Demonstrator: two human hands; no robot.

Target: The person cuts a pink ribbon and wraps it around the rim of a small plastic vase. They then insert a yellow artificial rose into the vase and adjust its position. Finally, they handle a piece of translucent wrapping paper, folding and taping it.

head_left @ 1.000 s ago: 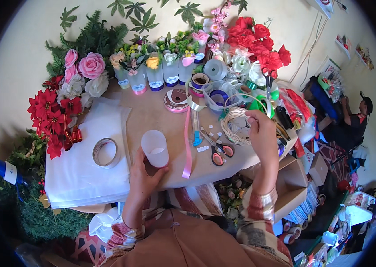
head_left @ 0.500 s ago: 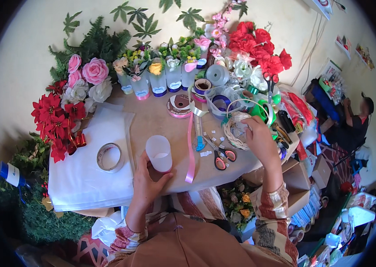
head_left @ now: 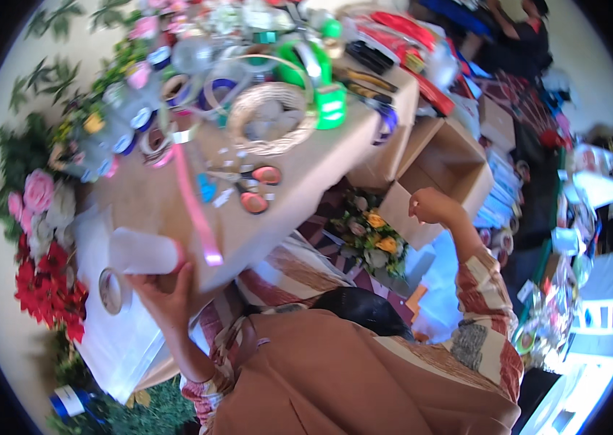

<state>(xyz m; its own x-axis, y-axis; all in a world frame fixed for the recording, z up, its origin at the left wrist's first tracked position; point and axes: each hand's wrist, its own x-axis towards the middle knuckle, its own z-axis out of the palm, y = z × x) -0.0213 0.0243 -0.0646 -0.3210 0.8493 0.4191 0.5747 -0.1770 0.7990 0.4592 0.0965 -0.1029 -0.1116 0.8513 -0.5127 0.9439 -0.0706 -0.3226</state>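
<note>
Left fingers (head_left: 184, 280) hold a blurred frosted cup (head_left: 144, 251); whether the curled right fingers (head_left: 416, 203) hold anything, I cannot tell.

No lettering, numbers or signs can be read

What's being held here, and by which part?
The left hand holds a frosted cup near its pink end; for the right hand, I cannot tell.
</note>
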